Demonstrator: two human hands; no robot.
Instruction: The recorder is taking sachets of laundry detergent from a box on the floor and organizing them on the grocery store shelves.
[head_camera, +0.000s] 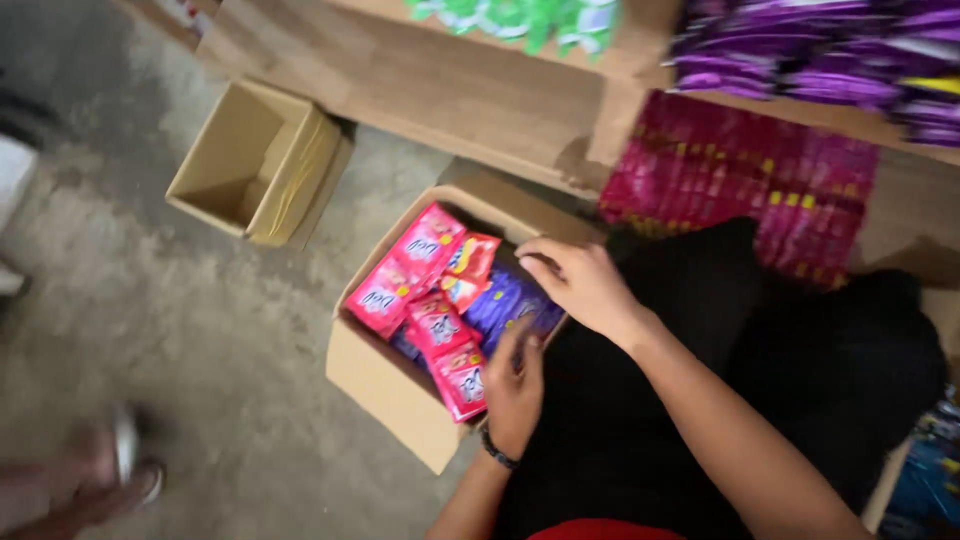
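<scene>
Left hand (513, 392) sits at the near edge of the box (385, 385), fingers curled over the purple sachets (505, 300); blurred, so cannot tell if it really pinches one or just rests on them. Dark band on the left wrist. Right hand (580, 283) comes in from the right, palm down, fingers bent loosely over the far right corner of the box, above the purple sachets; cannot tell if it holds anything, nothing visible between the fingers. Both hands are near each other, not touching.

The box is open brown cardboard on the concrete floor (200, 330), flaps up, just in front of the person's knees. Inside: pink sachets (430, 240) stacked along the left side, tilted, one red sachet (470, 268) lying between pink and purple, more pink ones at the near edge beside the left hand. Purple ones fill the right part.

The person's lap is covered in black cloth (700, 330), right of the box. Behind it a sheet of magenta sachets (740, 180) hangs off a wooden shelf (430, 80). On the shelf: green packets (520, 18) at top centre, purple packets (820, 60) at top right. A second open box (260, 160), seemingly empty, stands well apart on the floor at upper left. A blurred foot (110, 470) of another person shows at lower left
</scene>
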